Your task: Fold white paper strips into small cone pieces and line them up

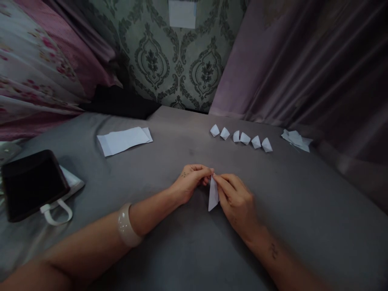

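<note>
A small folded piece of white paper (213, 196) hangs between my two hands, its pointed end downward. My left hand (194, 180) pinches its upper tip between thumb and fingers. From the other side, my right hand (236, 198) grips the same paper near the top and along its right edge, hiding part of it. Beyond my hands, several small folded paper shapes (245, 138) stand in a row on the grey cloth (182, 149).
White paper strips (125, 140) lie stacked at the back left, and loose paper pieces (296, 140) at the far right. A black tablet-like device (34, 184) with a white cable (59, 214) rests at left. Dark folded cloth (121, 103) lies near the wall; curtains (273, 60) hang at right.
</note>
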The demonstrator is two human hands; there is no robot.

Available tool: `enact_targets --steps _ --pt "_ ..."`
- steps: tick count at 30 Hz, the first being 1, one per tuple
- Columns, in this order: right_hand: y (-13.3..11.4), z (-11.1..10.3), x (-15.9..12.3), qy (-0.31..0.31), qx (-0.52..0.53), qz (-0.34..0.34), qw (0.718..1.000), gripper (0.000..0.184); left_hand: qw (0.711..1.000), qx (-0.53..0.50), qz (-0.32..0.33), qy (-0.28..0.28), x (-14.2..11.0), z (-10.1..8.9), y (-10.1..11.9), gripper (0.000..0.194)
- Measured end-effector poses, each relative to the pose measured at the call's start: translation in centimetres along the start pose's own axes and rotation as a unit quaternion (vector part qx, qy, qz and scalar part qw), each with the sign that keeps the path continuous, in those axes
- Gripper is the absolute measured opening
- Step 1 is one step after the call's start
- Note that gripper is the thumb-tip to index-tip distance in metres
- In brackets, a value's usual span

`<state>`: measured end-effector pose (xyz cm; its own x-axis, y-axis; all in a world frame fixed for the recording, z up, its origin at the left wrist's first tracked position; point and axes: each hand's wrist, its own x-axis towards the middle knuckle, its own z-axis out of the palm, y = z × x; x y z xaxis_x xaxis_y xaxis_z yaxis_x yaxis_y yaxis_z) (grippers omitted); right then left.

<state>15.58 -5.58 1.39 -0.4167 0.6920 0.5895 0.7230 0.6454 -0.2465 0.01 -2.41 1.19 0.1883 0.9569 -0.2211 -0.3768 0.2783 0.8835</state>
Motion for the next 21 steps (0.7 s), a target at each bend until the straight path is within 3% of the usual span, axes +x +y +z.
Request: enact_targets --steps 4,7,9,12,17,21 --pt "-0.3 0.0 0.3 0.005 0.025 0.018 1.0 0.031 0.998 0.036 0.042 0.011 -0.1 0.1 0.1 0.024" --pt "-0.6 -0.2 0.8 0.043 0.12 0.092 0.988 0.022 0.994 0.071 0.086 0.005 -0.1 0.3 0.2 0.027" --pt "-0.5 -0.3 1.3 0.054 0.209 0.192 0.957 0.015 0.99 0.086 0.116 -0.005 -0.1 0.3 0.2 0.028" --pt "-0.2 -0.5 1.8 0.021 0.322 0.322 0.89 0.024 0.981 0.117 0.152 -0.027 -0.2 0.3 -0.1 0.028" --pt "-0.1 -0.6 2.1 -0.036 0.402 0.375 0.834 0.032 0.961 0.194 0.193 -0.034 -0.5 0.1 -0.6 0.024" --pt "-0.1 -0.7 2.1 -0.049 0.45 0.403 0.795 0.027 0.965 0.188 0.18 -0.032 -0.3 0.0 -0.4 0.024"
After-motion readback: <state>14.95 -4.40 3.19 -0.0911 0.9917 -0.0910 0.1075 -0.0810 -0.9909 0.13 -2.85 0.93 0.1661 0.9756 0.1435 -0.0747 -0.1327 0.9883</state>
